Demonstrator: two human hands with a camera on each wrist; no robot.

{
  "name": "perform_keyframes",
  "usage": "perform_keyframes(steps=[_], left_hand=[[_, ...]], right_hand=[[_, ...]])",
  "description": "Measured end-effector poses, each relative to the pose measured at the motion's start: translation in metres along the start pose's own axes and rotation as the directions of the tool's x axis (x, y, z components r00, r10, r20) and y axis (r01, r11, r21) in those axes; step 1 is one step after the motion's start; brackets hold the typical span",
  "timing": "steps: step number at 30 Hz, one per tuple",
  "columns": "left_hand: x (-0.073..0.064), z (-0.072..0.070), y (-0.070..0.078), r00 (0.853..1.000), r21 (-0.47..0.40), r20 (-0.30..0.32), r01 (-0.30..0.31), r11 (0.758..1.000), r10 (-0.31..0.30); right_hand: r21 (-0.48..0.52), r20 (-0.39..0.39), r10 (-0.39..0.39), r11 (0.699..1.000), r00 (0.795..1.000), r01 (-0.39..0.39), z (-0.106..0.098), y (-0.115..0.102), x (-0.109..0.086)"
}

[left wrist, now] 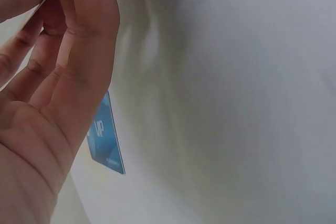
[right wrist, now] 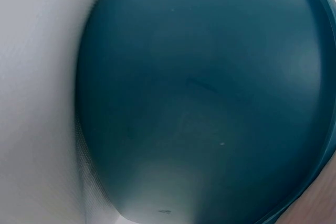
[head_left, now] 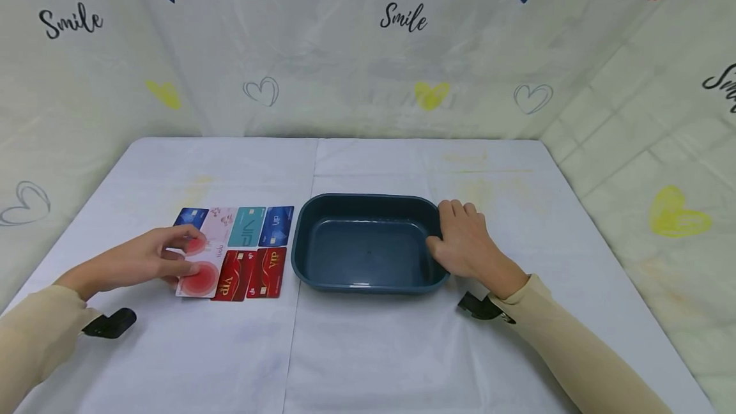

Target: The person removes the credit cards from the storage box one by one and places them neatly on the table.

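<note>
My left hand (head_left: 140,254) pinches a pink card with red circles (head_left: 201,283) at its left edge, between thumb and fingers. In the left wrist view only a thin edge of that card shows. Around it lie a pale teal card (head_left: 247,226), a blue card (head_left: 277,226), two red VIP cards (head_left: 234,276) and another blue card (head_left: 190,216), partly covered. My right hand (head_left: 468,245) grips the right rim of a dark blue plastic tray (head_left: 368,254), thumb on the inner side. The tray's wall (right wrist: 199,98) fills most of the right wrist view.
Everything stands on a table with a white cloth (head_left: 368,350). Behind it hangs a pale curtain (head_left: 345,50) printed with hearts and "Smile". A dark strap piece (head_left: 112,323) sits at the left wrist and another (head_left: 480,306) at the right.
</note>
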State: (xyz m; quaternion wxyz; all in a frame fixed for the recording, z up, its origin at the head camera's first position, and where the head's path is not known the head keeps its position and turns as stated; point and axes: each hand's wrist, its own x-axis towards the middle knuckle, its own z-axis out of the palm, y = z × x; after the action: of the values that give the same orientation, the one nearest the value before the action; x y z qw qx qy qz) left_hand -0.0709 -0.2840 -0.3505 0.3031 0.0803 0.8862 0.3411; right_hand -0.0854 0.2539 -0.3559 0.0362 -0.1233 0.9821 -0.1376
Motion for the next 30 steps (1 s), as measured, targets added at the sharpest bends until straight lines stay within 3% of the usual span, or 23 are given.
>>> perform_keyframes(steps=[14, 22, 30], left_hand=[[0.001, 0.001, -0.012, 1.0, -0.031, 0.013, 0.02, 0.999, -0.019], [0.001, 0.003, -0.016, 0.999, -0.009, -0.043, -0.007, 1.0, 0.007], [0.0, 0.005, -0.015, 0.999, -0.012, -0.049, -0.02, 1.0, 0.019]], right_hand=[[0.002, 0.0, -0.007, 1.0, 1.0, 0.007, 0.0, 0.001, 0.0], [0.002, -0.01, -0.008, 1.0, 1.0, 0.008, 0.001, 0.0, 0.001], [0.007, -0.001, -0.002, 1.0, 1.0, 0.002, 0.001, -0.001, 0.0]])
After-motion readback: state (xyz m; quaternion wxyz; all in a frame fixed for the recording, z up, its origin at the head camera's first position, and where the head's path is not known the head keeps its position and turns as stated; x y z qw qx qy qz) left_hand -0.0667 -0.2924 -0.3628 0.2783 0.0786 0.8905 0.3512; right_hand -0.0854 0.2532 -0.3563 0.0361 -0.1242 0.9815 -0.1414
